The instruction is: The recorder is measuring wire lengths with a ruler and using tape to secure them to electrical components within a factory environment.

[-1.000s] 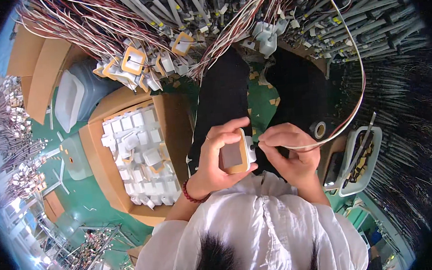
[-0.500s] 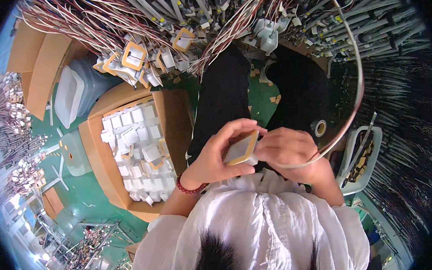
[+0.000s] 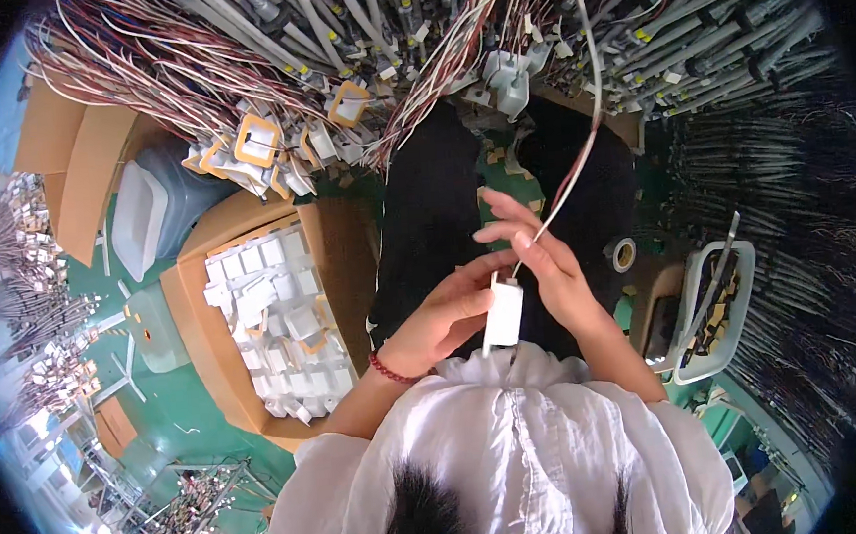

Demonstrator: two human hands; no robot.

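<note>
In front of my white shirt, my left hand [image 3: 448, 313] is closed on a small white plastic housing [image 3: 505, 313], which is turned so its blank white face shows. From the housing's upper end runs a brown-and-white cable [image 3: 591, 117], rising in a long curve toward the wires at the top. My right hand [image 3: 554, 266] is open beside the housing, fingers stretched out and apart. The cable passes close by its thumb and fingers; whether they touch it I cannot tell.
At left, an open cardboard box [image 3: 214, 366] holds many white housings. Bundled wires [image 3: 166, 67] with yellow-rimmed white housings hang at upper left. Grey cables [image 3: 719, 28] are stacked at upper right. A roll of tape [image 3: 624, 254] and a white bin [image 3: 733, 305] of yellowish pieces lie at right.
The housing has turned from its yellow-rimmed opening to its white face in my left hand. My right hand's curled fingers have spread, and the cable has swung left.
</note>
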